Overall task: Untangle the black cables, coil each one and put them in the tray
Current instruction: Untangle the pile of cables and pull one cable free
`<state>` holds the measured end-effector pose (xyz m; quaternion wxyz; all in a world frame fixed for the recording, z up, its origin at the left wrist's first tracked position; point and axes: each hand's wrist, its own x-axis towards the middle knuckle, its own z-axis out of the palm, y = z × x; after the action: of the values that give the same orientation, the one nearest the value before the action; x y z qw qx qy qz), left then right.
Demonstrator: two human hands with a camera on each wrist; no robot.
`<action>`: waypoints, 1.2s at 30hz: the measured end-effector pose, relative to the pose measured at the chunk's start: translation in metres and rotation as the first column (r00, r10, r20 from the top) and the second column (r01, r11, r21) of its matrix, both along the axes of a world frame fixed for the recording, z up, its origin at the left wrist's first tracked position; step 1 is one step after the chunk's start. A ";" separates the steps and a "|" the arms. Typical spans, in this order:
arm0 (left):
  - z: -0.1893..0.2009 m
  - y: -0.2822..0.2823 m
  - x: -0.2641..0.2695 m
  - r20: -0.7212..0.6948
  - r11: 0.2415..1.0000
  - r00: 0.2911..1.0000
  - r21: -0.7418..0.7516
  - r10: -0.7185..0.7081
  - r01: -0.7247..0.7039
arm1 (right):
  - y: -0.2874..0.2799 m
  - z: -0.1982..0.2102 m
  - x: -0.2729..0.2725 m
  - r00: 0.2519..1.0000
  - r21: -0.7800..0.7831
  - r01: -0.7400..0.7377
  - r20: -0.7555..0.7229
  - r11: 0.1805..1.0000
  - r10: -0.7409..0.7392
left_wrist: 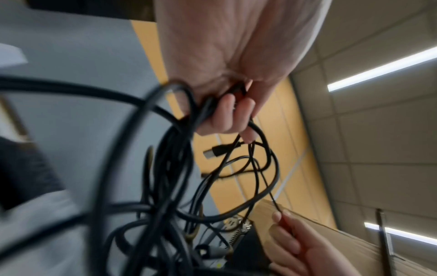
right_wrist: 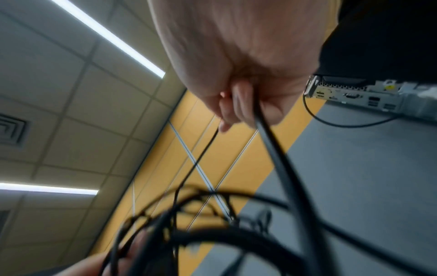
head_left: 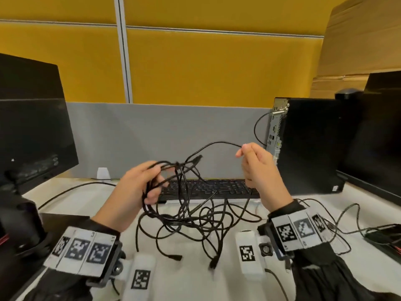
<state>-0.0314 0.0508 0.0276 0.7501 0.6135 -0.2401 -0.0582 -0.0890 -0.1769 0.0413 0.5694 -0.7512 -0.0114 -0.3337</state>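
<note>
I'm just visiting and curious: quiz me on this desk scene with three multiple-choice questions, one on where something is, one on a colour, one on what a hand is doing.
1. Where is the keyboard?
A. behind the tangle of black cables
B. on top of the computer tower
C. under the left monitor

2. What colour is the upper wall panel?
A. blue
B. yellow
C. white

3. What is the right hand doing?
A. lying flat on the desk
B. typing
C. pinching one cable strand and holding it raised

Answers:
1 A, the head view shows the keyboard on the desk past the hanging loops.
2 B, the panel above the grey divider is yellow.
3 C, a thin strand runs from its fingertips to the bundle gripped by the left hand.
</note>
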 end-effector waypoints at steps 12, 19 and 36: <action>0.005 -0.026 -0.003 0.191 0.986 0.980 0.145 0.055 -0.083 | 0.023 0.011 -0.022 0.993 -0.455 0.116 0.023 0.883 -0.118; 0.009 -0.030 -0.011 0.204 0.991 0.977 0.109 0.055 -0.079 | 0.040 0.015 -0.036 0.985 -0.625 -0.139 -0.165 0.768 0.045; 0.020 -0.017 -0.010 -0.005 0.986 1.000 -0.169 0.007 -0.007 | 0.016 0.024 -0.037 0.976 -0.257 0.045 0.219 0.965 0.012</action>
<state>-0.0419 0.0337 0.0474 0.8002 0.5482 -0.2405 -0.0363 -0.1260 -0.1613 0.0649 0.4583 -0.7781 -0.1115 -0.4148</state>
